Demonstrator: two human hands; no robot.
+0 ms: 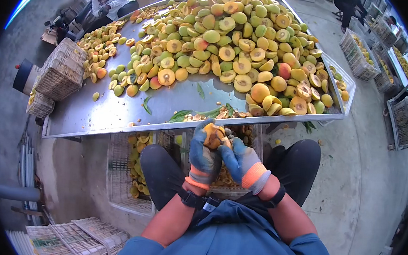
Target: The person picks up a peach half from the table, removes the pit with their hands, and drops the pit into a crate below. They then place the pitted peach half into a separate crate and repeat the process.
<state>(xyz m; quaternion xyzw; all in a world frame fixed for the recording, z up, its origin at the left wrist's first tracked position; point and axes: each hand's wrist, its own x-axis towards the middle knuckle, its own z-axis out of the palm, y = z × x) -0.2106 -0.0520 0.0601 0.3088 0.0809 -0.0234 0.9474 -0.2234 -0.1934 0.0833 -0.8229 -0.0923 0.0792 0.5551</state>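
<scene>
left grip (204, 154) and right grip (244, 163) hold a fruit (214, 135), table (78, 113) ahead, crates (117, 168) below.

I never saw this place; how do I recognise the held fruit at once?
Start at the metal table piled with cut fruit. Near its closest edge, find the gloved left hand. The held fruit there looks browner than those piled.

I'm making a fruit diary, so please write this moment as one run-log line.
left hand: gloved, holding browned fruit | right hand: gloved, at same fruit | metal table: fruit heap, many halved
</scene>
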